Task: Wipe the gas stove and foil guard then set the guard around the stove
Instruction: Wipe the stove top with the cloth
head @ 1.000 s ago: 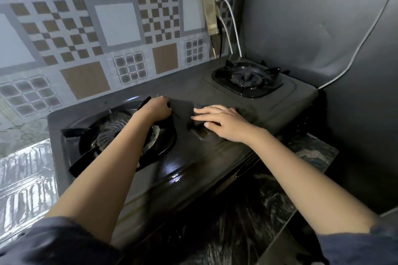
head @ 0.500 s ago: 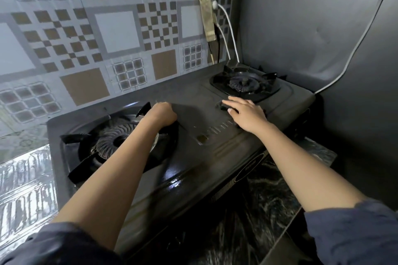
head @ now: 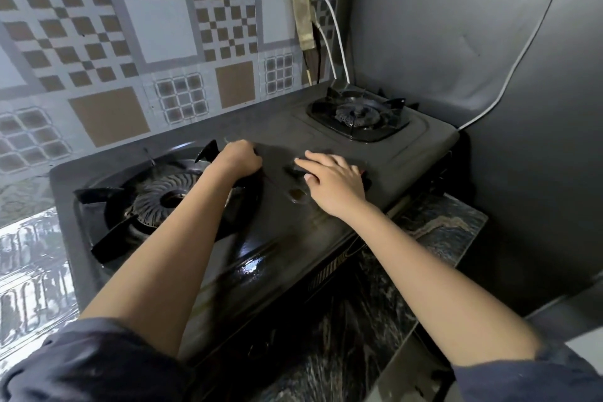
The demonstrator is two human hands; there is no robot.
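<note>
Wiping is underway on the two-burner gas stove (head: 326, 215), whose wet front gleams; the foil guard (head: 29, 271) lies left of the stove, not yet set around it. The left hand (head: 239, 157), fisted, braces beside the stove's left burner (head: 163, 196). The right hand (head: 332, 183) presses a dark cloth (head: 363, 170) on the stove's middle, fingers together.

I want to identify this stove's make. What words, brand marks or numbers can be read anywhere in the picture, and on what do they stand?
None can be read.
Gas stove: the small badge on its top, beside the right hand, is too blurred to read.
Front panel: only vent slits show, no legible lettering.
Wall tiles: patterns only.
</note>
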